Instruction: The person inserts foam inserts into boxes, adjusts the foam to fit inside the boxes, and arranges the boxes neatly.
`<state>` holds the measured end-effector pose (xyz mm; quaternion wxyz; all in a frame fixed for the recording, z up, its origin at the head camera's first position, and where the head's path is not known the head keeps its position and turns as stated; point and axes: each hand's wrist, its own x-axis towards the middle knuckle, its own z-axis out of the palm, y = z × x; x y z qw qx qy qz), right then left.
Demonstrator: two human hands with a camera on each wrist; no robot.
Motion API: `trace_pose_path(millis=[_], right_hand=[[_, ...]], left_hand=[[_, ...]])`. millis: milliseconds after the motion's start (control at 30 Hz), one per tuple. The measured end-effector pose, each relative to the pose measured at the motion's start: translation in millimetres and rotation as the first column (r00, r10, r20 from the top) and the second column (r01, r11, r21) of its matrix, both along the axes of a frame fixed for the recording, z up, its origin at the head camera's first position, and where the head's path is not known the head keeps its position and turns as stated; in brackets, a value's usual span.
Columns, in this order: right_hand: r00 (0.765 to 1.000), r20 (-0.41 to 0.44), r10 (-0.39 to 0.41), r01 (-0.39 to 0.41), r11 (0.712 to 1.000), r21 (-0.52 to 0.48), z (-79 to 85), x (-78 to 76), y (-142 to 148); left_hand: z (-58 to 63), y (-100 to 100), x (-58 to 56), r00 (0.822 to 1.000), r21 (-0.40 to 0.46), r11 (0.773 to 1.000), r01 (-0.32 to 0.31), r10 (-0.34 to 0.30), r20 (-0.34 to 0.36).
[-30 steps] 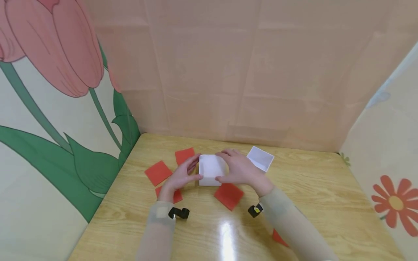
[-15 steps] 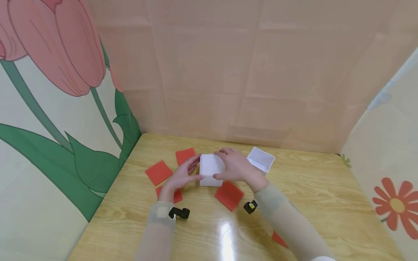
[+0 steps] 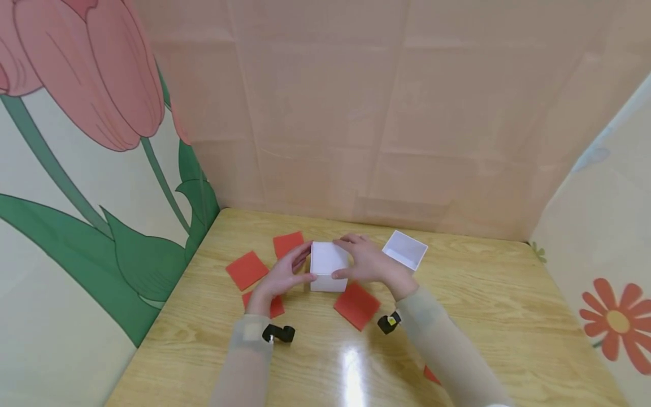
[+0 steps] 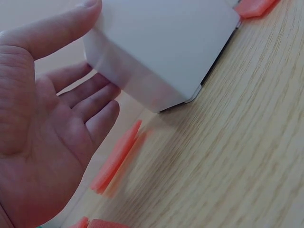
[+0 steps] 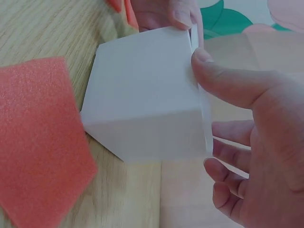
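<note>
A small white box (image 3: 329, 260) stands on the wooden table between both hands. My left hand (image 3: 285, 274) holds its left side, thumb at the near corner and fingers along the far left. The right hand (image 3: 368, 261) grips the right side near the top, with its thumb on the near edge and its fingers toward the far edge. Seen from the right wrist, the box (image 5: 142, 90) has a thin white layer along its top edge, with a narrow gap under the thumb. What is inside the box is hidden.
An open white box part (image 3: 406, 250) lies behind the right hand. Red foam squares are scattered around: one to the left (image 3: 247, 270), one at the back (image 3: 288, 244), one in front (image 3: 357, 305). Another red piece (image 3: 431, 375) is partly under the right forearm.
My right hand and forearm have shifted slightly left along the top of the box. The left hand keeps its place, and the box has barely moved.
</note>
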<state>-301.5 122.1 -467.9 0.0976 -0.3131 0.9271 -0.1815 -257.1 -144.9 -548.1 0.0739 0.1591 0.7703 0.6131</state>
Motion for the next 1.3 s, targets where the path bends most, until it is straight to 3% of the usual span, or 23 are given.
trace_pose_path(millis=[400, 767, 1300], right_hand=[[1.0, 0.025, -0.015, 0.017, 0.998, -0.053, -6.3, -2.2, 0.0], [0.998, -0.056, -0.003, -0.004, 0.993, -0.121, -3.4, 3.0, 5.4], [0.998, -0.067, 0.016, -0.02, 0.998, -0.064, 1.9, 0.9, 2.0]], left_hand=[[-1.5, 0.4, 0.1, 1.0, -0.017, 1.0, -0.013, 0.013, 0.004], [-2.1, -0.1, -0.9, 1.0, -0.016, 1.0, -0.014, 0.014, 0.002], [-0.4, 0.3, -0.6, 1.0, -0.025, 0.999, -0.025, 0.025, 0.006]])
